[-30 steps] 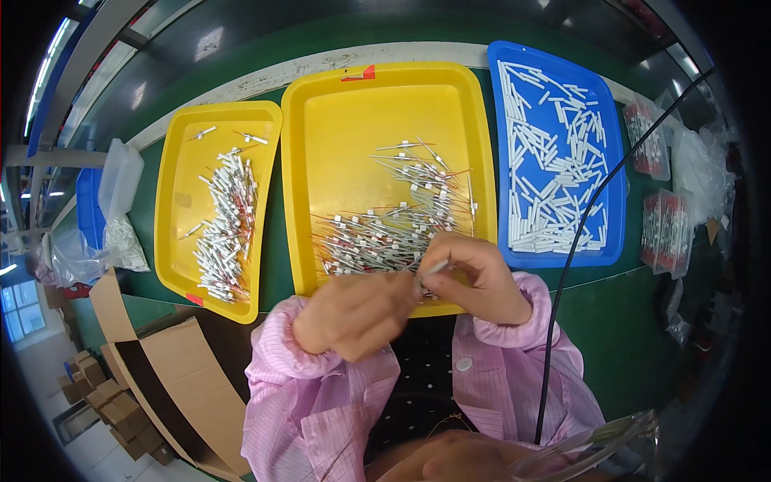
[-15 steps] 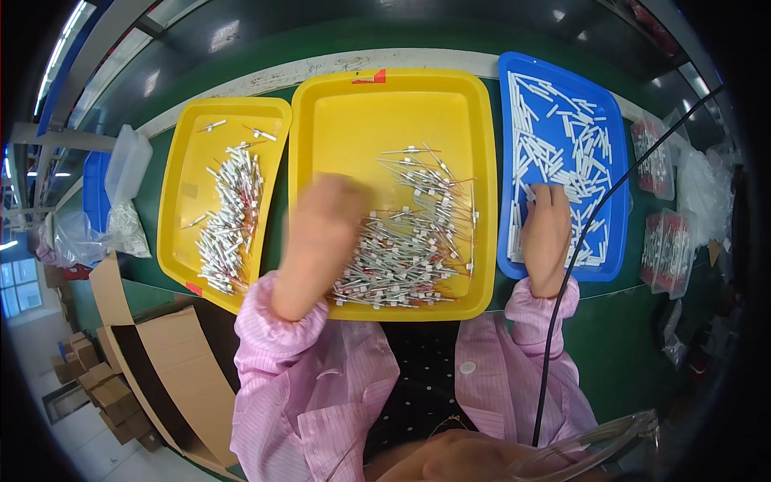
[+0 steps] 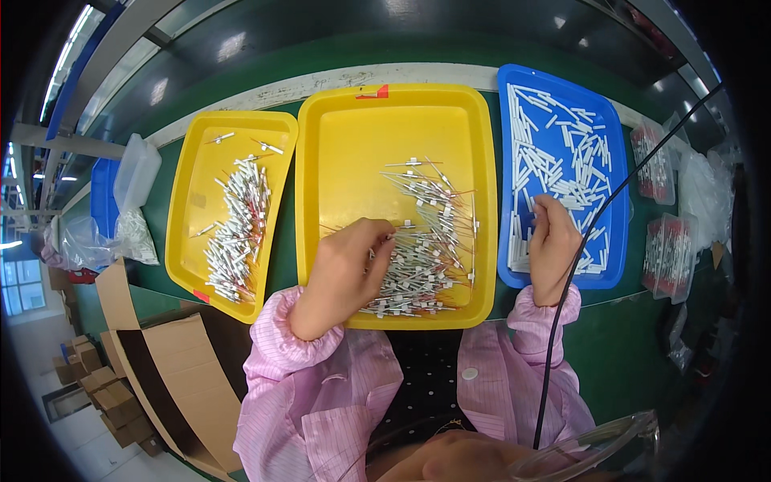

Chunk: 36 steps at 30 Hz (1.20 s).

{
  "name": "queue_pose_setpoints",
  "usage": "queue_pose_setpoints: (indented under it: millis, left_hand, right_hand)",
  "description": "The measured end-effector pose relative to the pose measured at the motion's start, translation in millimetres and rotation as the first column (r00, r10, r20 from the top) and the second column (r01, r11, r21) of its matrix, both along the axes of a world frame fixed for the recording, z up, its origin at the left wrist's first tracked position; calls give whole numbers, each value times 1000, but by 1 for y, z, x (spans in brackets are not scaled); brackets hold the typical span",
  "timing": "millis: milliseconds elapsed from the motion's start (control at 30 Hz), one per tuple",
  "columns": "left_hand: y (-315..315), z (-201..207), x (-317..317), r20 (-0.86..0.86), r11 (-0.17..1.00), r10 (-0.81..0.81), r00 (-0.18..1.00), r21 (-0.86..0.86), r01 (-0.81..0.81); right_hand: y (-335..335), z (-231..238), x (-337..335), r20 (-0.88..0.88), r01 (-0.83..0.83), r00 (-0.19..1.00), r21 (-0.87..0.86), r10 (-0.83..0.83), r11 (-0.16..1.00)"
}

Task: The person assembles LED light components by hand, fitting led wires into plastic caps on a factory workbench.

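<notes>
My left hand [image 3: 347, 269] hovers over the middle yellow tray [image 3: 385, 94], thumb and forefinger pinched together; what they hold, if anything, is too small to name. Beneath and beside it lies a heap of thin wire-leaded parts with small white blocks [image 3: 426, 261], some with reddish leads. My right hand [image 3: 556, 249] is at the near left side of the blue tray [image 3: 620, 241], its fingers curled toward the thumb among many short white tubes [image 3: 574, 189]. Whatever sits between those fingertips cannot be made out.
At left, a smaller yellow tray [image 3: 181, 193] holds white-sleeved parts with leads [image 3: 237, 233]. Clear plastic boxes [image 3: 668, 257] of parts stand at right. A black cable [image 3: 606, 201] crosses in front of the blue tray. An open cardboard box [image 3: 189, 377] stands lower left.
My left hand has come right over the heap, from a blur to a clear pinch. My right hand stays at the blue tray. The whole view has shifted slightly.
</notes>
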State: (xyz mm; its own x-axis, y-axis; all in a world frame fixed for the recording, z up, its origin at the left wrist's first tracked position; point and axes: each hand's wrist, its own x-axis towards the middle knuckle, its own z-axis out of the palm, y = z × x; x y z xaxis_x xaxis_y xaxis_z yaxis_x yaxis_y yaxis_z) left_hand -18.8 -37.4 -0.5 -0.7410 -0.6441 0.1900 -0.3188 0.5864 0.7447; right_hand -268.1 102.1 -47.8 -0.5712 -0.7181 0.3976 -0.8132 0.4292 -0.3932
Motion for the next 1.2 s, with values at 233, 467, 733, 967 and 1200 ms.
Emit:
queue_pose_setpoints:
  millis: [233,467,733,967,1200]
  left_hand:
    - [22,-1,14,-572,685,345,744,696,217]
    - [35,-5,12,-713,667,401,575,658,350]
    - [41,-3,12,-693,824,310,651,538,180]
    - [34,-5,20,-629,673,222,745,652,350]
    - [21,0,16,-308,788,-483,819,-561,254]
  right_hand:
    - [-15,28,70,818,-65,412,-413,401,909]
    - [-16,43,77,533,-446,477,-539,699,715]
    - [-14,48,86,466,-499,514,-519,720,694]
    - [-18,52,86,-102,-659,697,-481,710,578]
    - [-19,40,75,707,-594,117,-513,697,620]
